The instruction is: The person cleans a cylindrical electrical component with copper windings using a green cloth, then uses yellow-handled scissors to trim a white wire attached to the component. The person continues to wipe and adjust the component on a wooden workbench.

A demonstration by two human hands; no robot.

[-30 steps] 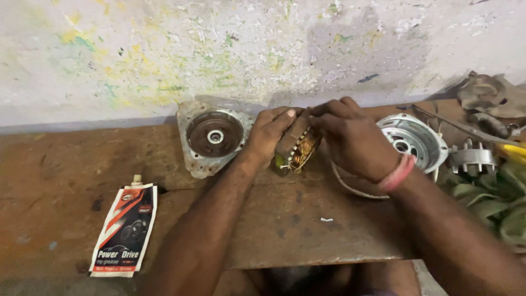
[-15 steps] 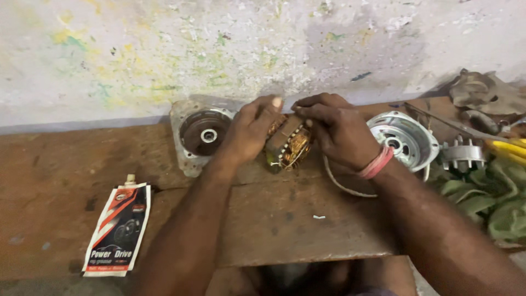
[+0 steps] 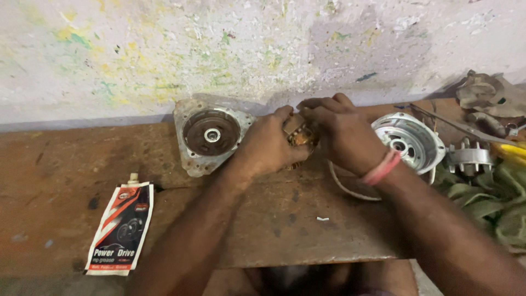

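Hands, left (image 3: pixel 268 148) & right (image 3: pixel 339 134), both closed round copper-wound coil (image 3: pixel 298 135); grease pouch (image 3: pixel 120 230) lies sealed nearby.

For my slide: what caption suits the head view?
Both hands, left hand and right hand, grip a copper-wound part over a wooden bench.

a worn wooden bench (image 3: pixel 66 181) carries a grease pouch (image 3: pixel 121 227), metal housing plate (image 3: pixel 211 134) and green rags (image 3: pixel 487 203).
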